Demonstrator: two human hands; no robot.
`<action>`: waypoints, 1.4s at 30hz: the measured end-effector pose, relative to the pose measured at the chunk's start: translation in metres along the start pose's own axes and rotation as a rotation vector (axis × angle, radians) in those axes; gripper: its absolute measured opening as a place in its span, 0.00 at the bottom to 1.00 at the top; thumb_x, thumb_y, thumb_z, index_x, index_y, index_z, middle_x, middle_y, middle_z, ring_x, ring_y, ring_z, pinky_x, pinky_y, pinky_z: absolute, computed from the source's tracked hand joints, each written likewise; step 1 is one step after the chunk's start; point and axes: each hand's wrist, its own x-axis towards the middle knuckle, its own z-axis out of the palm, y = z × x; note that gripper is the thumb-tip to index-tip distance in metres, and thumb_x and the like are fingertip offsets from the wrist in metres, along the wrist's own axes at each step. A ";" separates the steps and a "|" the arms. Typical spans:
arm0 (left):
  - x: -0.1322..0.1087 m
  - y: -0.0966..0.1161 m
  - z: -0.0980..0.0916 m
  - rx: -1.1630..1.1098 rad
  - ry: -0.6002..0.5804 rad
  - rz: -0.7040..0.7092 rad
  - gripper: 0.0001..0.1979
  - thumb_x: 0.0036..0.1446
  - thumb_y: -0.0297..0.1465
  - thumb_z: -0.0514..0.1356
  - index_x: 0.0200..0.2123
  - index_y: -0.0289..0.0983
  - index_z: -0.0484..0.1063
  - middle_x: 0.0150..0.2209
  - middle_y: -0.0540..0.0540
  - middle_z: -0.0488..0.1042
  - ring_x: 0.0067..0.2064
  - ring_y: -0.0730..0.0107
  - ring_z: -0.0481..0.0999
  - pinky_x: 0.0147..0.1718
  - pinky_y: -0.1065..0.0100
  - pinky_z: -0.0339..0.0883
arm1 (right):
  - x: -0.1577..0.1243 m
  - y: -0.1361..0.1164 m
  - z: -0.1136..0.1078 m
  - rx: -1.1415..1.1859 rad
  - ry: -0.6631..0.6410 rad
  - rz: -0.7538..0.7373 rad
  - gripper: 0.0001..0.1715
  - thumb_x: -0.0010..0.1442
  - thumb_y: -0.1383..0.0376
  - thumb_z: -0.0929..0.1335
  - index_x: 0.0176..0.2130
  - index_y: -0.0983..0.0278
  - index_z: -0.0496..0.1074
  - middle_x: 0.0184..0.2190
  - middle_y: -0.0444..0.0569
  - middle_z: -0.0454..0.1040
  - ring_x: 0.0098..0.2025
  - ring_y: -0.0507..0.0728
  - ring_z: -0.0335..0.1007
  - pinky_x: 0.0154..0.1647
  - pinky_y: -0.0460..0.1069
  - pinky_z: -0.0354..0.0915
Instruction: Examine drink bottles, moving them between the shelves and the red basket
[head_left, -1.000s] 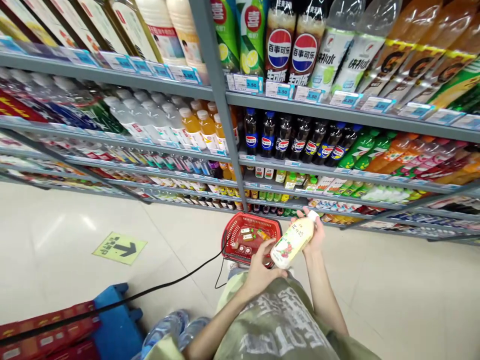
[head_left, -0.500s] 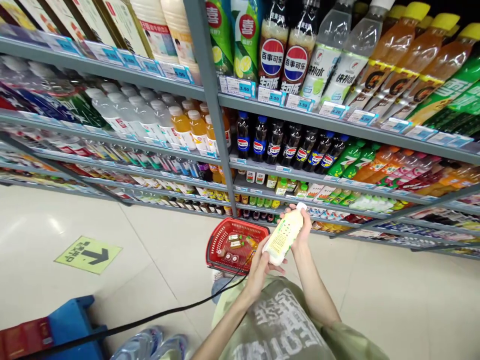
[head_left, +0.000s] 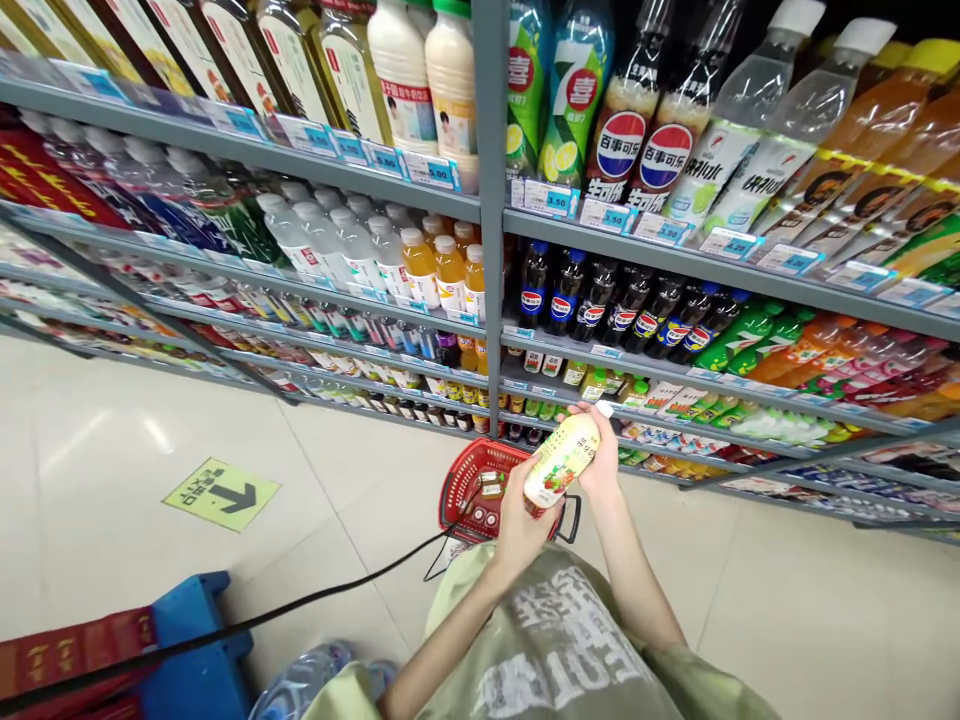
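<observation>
1. left hand (head_left: 523, 525): fingers curled round the base of the bottle (head_left: 561, 462), pinching it from below.
2. bottle: pale drink, label side up, tilted, white cap pointing away from the body. it spans both sets of fingers, just past the left fingertips and over the near rim of the red basket (head_left: 466, 478) on the floor.
3. right hand (head_left: 604, 462): fingers wrapped behind the bottle's upper part, below the cap.
4. step in hand, as judged: two-handed hold with the label turned to the eye. any shift calls for one grip held firm while the other loosens.

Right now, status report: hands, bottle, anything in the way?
Left hand and right hand both on pale drink bottle. Bottle tilted, cap up-right. Red basket on floor just beyond, black cable trailing beside it.
</observation>
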 end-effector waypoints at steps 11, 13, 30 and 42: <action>0.020 0.009 -0.074 -0.612 -0.462 -0.730 0.43 0.54 0.69 0.53 0.32 0.30 0.77 0.22 0.37 0.78 0.20 0.63 0.76 0.18 0.68 0.65 | -0.004 0.023 0.055 -0.262 -0.261 -0.048 0.12 0.53 0.57 0.77 0.33 0.60 0.74 0.31 0.47 0.83 0.34 0.62 0.82 0.41 0.57 0.78; 0.023 0.010 -0.093 -0.646 -0.479 -0.809 0.45 0.58 0.68 0.47 0.30 0.31 0.78 0.19 0.39 0.76 0.19 0.63 0.76 0.19 0.68 0.64 | -0.005 0.039 0.064 -0.259 -0.256 -0.044 0.11 0.54 0.58 0.77 0.33 0.60 0.75 0.31 0.47 0.83 0.35 0.61 0.82 0.40 0.56 0.78; 0.032 -0.032 -0.199 -0.895 -0.026 -1.258 0.35 0.67 0.57 0.48 0.34 0.31 0.75 0.21 0.43 0.74 0.20 0.74 0.70 0.17 0.76 0.62 | -0.018 0.092 0.064 -1.291 -0.630 -0.038 0.17 0.54 0.62 0.80 0.44 0.58 0.83 0.37 0.45 0.74 0.36 0.55 0.70 0.34 0.47 0.68; 0.058 -0.103 -0.140 -0.507 -0.190 -1.037 0.28 0.60 0.53 0.60 0.51 0.36 0.73 0.33 0.45 0.81 0.28 0.70 0.76 0.28 0.72 0.66 | 0.021 0.071 0.005 -1.340 -0.334 -0.280 0.12 0.52 0.60 0.79 0.34 0.60 0.78 0.39 0.48 0.72 0.36 0.56 0.71 0.29 0.47 0.71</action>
